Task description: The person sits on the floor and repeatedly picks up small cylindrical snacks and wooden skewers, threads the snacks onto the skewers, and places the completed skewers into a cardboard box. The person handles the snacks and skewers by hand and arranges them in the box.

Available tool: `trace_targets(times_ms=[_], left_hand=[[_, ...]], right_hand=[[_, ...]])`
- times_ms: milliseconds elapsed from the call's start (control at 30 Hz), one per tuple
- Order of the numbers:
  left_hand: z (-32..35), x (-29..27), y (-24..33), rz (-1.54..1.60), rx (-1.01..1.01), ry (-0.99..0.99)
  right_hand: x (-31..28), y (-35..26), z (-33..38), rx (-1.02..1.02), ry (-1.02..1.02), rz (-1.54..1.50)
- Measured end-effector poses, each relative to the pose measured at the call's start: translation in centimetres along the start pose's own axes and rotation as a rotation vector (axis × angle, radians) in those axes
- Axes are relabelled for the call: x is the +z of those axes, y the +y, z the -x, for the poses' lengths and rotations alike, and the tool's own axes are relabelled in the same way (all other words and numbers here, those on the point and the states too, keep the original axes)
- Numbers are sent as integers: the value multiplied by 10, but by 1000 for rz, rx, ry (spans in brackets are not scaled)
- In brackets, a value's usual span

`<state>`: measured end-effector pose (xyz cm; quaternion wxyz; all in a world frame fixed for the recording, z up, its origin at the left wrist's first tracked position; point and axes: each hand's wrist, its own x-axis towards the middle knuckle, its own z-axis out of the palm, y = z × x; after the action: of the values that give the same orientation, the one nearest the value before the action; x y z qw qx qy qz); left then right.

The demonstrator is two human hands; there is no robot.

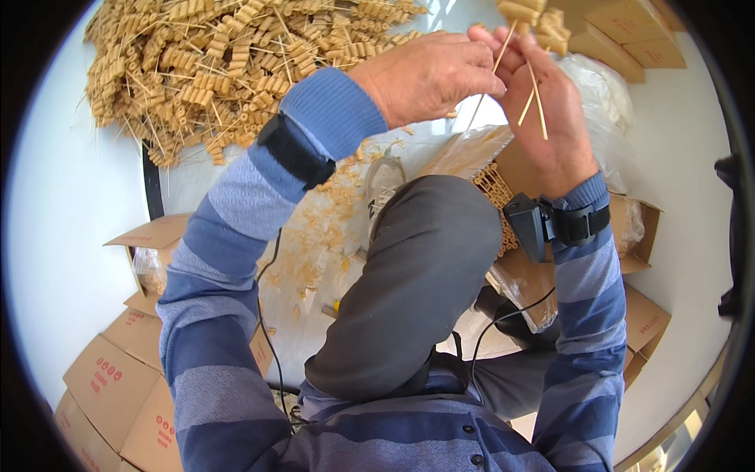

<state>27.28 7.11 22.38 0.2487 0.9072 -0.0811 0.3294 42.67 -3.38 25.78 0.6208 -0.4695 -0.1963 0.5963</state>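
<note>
1. The right hand [554, 110] was raised above the knee [425, 259], fingers closed on thin bamboo skewers [535, 98], fanned apart for picking.
2. The left hand [429, 75] pinched one skewer beside it.
3. The finished skewered-roll pile [228, 55] lay beyond the knee, within reach.
4. Cardboard boxes [118, 377] stood left of the knee.

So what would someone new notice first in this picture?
Probably the big heap of skewered tan rolls spread over the top left. Next, the two hands raised at the top centre: the left hand pinches a thin skewer and the right hand holds a few loaded ones. Cardboard boxes crowd the lower left.
</note>
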Motion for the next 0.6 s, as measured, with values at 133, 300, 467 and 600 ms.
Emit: trace_targets(times_ms=[133, 300, 467, 600], left_hand=[[16, -11, 1, 42, -129, -149], [118, -11, 1, 255, -620, 169], [290, 36, -11, -101, -1577, 92], [361, 108, -9, -319, -1848, -77]], right_hand=[[11, 4, -17, -104, -90, 109], [-8, -4, -38, -85, -168, 1], [-43, -20, -28, -88, -5, -68], [-55, -19, -11, -40, 131, 72]])
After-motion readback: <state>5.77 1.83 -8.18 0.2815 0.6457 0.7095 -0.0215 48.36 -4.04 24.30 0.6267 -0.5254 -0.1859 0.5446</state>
